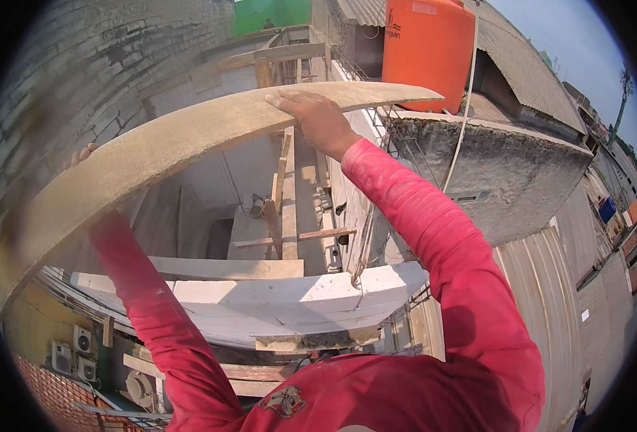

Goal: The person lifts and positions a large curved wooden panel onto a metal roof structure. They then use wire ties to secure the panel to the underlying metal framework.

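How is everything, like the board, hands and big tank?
Long board: raised, held by both hands
Right hand: gripping the board
Left hand: mostly hidden, fingertips at board's far edge
Orange tank: upright
Red sleeves: dusty
Air conditioners: running or off, can't tell

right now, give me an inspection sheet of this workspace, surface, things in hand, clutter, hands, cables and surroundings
surface: white block wall, partly sunlit, partly shadowed
things in hand: long flat tan board, raised across the view; its bend may be the lens
clutter: narrow brown wooden strip and longer tan wooden plank cross beyond the wall
hands: right hand grips the board; left hand shows only fingers over its far edge
cables: thin pale line near the tank; cable or pipe, cannot tell
surroundings: large round orange tank, grey corrugated roof, white box-shaped air-conditioner units at lower left
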Available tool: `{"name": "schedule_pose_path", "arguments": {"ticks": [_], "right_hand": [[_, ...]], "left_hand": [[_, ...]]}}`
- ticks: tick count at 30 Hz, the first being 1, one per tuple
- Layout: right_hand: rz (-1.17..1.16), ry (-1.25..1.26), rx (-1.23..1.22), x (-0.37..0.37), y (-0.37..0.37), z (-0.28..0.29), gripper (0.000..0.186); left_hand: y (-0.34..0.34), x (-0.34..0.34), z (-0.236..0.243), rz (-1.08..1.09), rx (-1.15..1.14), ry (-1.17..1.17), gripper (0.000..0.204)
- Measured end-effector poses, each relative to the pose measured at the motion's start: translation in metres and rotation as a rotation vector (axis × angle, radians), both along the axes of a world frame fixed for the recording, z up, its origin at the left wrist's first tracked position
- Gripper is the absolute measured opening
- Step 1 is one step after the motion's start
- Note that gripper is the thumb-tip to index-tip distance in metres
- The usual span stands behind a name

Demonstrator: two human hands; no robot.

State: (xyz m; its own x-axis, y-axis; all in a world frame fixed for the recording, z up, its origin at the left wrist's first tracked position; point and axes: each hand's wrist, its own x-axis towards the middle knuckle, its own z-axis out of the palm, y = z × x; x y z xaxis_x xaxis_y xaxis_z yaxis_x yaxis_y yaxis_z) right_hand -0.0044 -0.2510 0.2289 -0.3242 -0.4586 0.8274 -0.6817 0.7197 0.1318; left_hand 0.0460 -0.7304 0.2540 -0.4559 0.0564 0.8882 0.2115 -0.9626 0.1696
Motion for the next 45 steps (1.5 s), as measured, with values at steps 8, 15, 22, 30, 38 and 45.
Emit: {"name": "schedule_pose_path", "arguments": {"ticks": [8, 15, 22, 30, 38, 45], "right_hand": [[-0.097, -0.056, 0.066, -0.071, -0.038, -0.075, 0.063], [-0.073, -0.020, 0.105, -0.123, -0.053, -0.134, 0.074], [-0.037, -0.026, 0.119, -0.143, -0.078, -0.184, 0.082], [-0.277, -0.111, 0.301, -0.123, -0.107, -0.240, 0.072], [0.096, -0.327, 0.448, -0.094, -0.040, -0.209, 0.021], [0.252, -1.055, 0.181, 0.154, -0.021, -0.119, 0.054]], "left_hand": [[0.011, 0.004, -0.123, 0.336, 0.087, -0.108, 0.042], [0.020, 0.096, -0.164, 0.936, 0.264, -0.740, 0.073], [-0.035, 0.211, -0.211, 0.892, 0.226, -0.358, 0.082], [-0.095, 0.209, -0.312, 1.348, 0.095, -1.194, 0.047], [-0.095, 0.188, -0.400, 1.086, 0.231, -1.328, 0.036], [-0.116, 0.199, -0.415, 0.948, 0.348, -1.351, 0.036]]}}
